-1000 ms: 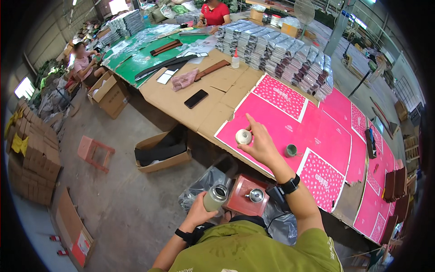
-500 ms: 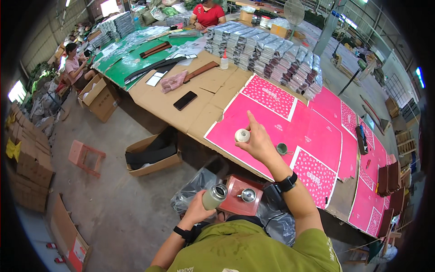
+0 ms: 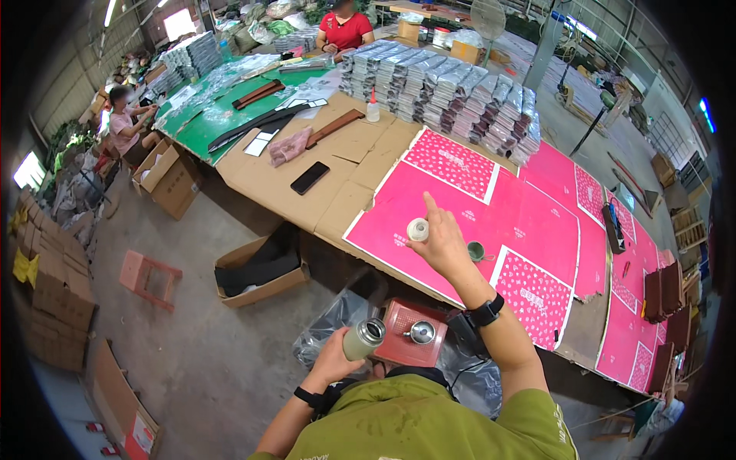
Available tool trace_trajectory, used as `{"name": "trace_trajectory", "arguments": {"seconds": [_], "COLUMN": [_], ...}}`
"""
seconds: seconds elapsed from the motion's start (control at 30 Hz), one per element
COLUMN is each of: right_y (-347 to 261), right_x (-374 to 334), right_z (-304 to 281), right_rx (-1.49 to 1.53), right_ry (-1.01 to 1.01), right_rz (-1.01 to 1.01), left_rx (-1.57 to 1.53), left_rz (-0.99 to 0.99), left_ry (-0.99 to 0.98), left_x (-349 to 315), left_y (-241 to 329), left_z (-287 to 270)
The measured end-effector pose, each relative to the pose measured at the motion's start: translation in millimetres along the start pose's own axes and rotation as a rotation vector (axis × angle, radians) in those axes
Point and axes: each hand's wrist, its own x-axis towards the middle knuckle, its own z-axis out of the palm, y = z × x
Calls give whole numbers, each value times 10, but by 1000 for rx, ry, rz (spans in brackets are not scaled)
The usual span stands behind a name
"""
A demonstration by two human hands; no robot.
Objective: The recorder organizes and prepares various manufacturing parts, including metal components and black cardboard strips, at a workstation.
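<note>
My left hand point(image 3: 331, 359) is wrapped round a pale green vacuum flask point(image 3: 357, 344). The flask is tilted, and its steel-rimmed mouth is uncovered. Above the near part of the pink-covered table point(image 3: 475, 212), my right hand point(image 3: 443, 241) grips a small white round piece point(image 3: 418, 229) between thumb and fingers, with the index finger stretched out. The piece has a ringed top; whether it is a lid or a spool I cannot tell. A small dark green round thing point(image 3: 476, 251) sits beside my right wrist. Below, a shiny metal lid-like piece point(image 3: 422, 332) lies on a red plastic stool point(image 3: 401, 350).
Stacks of wrapped packages point(image 3: 445, 88) stand along the table's far side. A phone point(image 3: 310, 178), a brown strap point(image 3: 335, 128) and a red-tipped bottle point(image 3: 372, 107) lie or stand on cardboard. Two people work at the green tabletop point(image 3: 207, 115). A carton point(image 3: 262, 268) stands on the floor.
My right hand has moved slightly right with the white piece, whose top faces a little differently. My left hand still holds the flask in nearly the same place. The view has shifted slightly.
</note>
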Motion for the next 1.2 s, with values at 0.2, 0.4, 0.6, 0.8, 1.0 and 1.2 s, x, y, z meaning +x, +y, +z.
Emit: {"name": "trace_trajectory", "arguments": {"seconds": [0.2,0.4,0.6,0.8,1.0,1.2], "right_y": [21,8,395,681,1130,1475], "right_x": [17,8,-11,66,56,25], "right_z": [40,127,376,709,813,797], "right_rx": [-47,104,550,289,258,446], "right_ry": [11,-32,-41,-66,-177,-306], "right_rz": [0,36,374,313,484,640], "left_rx": [-43,-62,-93,-85,-101,-131], "left_rz": [12,71,154,137,197,195], "left_ry": [9,-43,63,49,36,90], "left_x": [-8,-75,-123,-391,-633,-1036], "left_y": [-74,-180,-246,-320,-575,-660], "left_z": [70,98,216,65,132,-105]}}
